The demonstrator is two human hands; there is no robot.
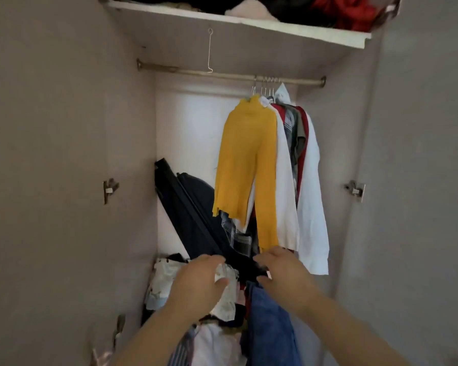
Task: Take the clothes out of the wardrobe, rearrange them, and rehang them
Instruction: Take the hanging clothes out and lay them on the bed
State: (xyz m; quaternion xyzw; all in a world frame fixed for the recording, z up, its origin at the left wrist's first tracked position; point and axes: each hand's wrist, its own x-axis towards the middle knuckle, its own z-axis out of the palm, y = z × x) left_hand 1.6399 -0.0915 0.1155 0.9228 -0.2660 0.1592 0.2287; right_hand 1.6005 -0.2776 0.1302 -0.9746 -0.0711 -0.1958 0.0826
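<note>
Lower centre: left hand (198,282), fingers loosely spread, over a pale printed cloth (225,305) in the clothes heap (270,318) on the wardrobe floor. The right hand (283,273) has its fingers bent onto a black garment (245,265); grip not discernible. Centre right: yellow sweater (246,165) and white shirt (312,196) hang from the rod (196,73). Top: loaded shelf (169,12).
</note>
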